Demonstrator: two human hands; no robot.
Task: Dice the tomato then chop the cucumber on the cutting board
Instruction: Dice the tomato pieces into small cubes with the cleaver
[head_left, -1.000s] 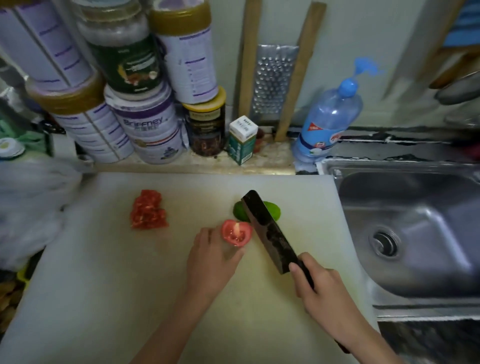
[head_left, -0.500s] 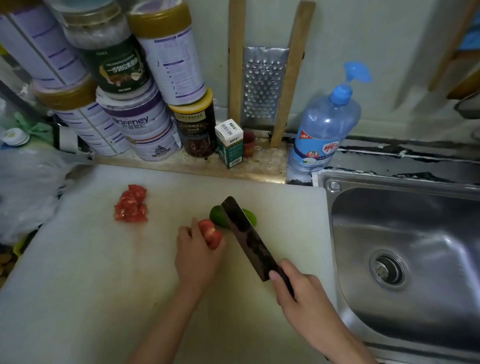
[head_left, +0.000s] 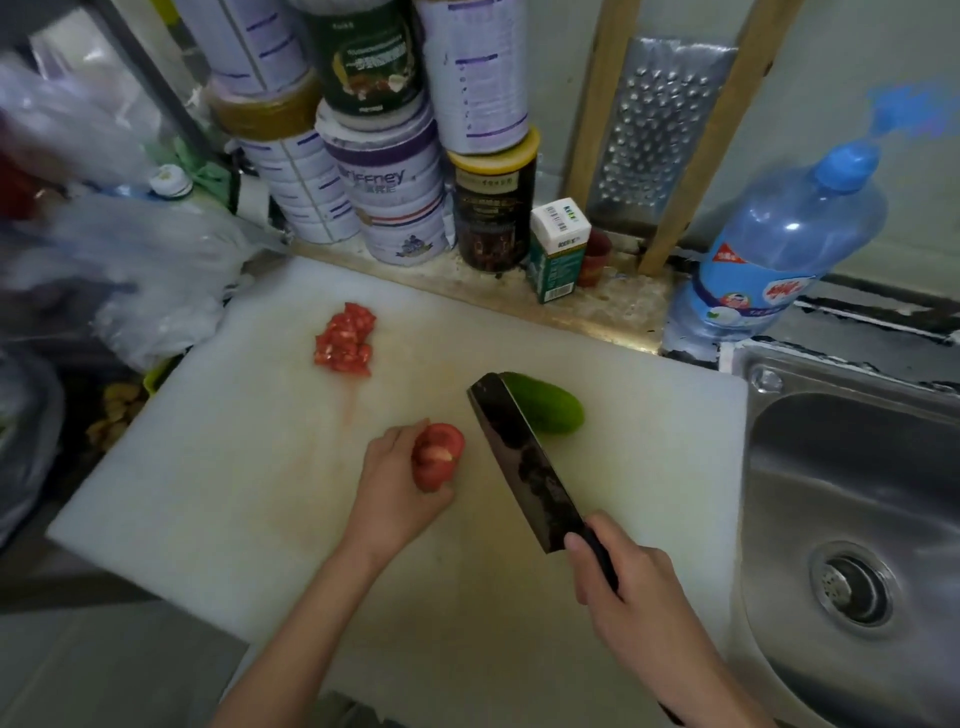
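Tomato (head_left: 436, 454) turned, gripped by left hand (head_left: 392, 483); right hand (head_left: 628, 587) clasps knife (head_left: 524, 462); tin (head_left: 389, 192) reads "riffney".

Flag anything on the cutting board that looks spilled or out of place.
Only a faint reddish juice streak on the cutting board, beside the diced tomato, toward the person. Nothing else stands out.

The cutting board (head_left: 260, 467) was matt white plastic, faintly stained. The knife (head_left: 524, 462) had a dark, mottled metal blade. The sink (head_left: 831, 467) was shiny stainless steel, the grater (head_left: 654, 135) dimpled metal between bare wooden slats (head_left: 597, 104), the bottle (head_left: 789, 234) clear blue plastic. The cucumber (head_left: 550, 410) had smooth, glossy skin.
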